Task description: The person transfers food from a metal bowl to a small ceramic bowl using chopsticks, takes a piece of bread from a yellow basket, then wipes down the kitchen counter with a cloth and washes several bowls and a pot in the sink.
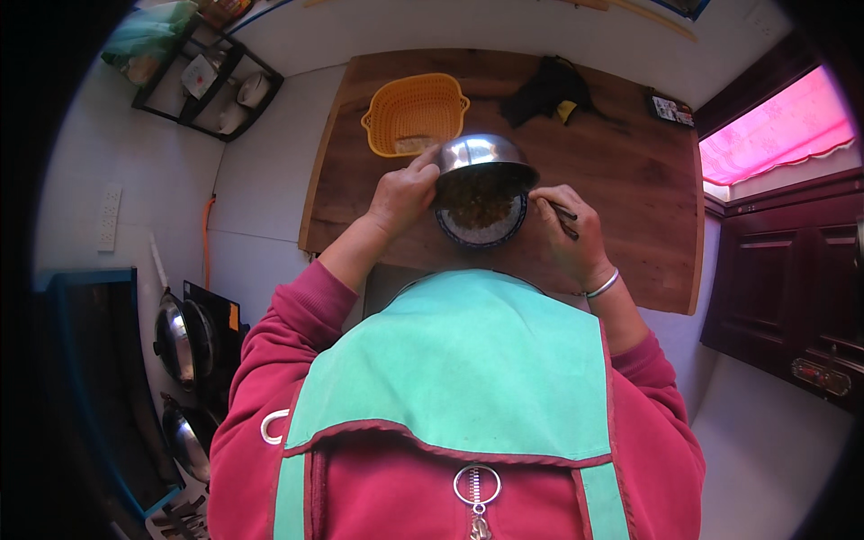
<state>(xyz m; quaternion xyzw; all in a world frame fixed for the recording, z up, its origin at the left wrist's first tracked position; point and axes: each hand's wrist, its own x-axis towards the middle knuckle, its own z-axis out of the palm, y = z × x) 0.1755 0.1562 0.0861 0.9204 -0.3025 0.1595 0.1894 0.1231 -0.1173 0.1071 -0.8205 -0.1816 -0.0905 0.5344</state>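
Metal bowl (486, 150) is held tilted in the left hand (400, 200), above the dark-rimmed bowl (483, 246) on the near part of the table (621, 180); a dark utensil (565, 213) is gripped in the right hand (587, 241). Low, slow tipping is advised against spillage.

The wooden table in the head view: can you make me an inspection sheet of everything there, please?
Surface: brown wooden table, visible grain.
Things in use: shiny round metal bowl, tipped over a round blue-rimmed bowl containing something white topped with brownish food.
Clutter: yellow plastic basket with a pale item inside; black cloth-like item with a yellow patch; small dark printed packet.
Hands: left hand grips the metal bowl; right hand holds a thin dark utensil.
Cables: orange cord-like strip, left wall.
Surroundings: black rack, metal pans, pink curtain.
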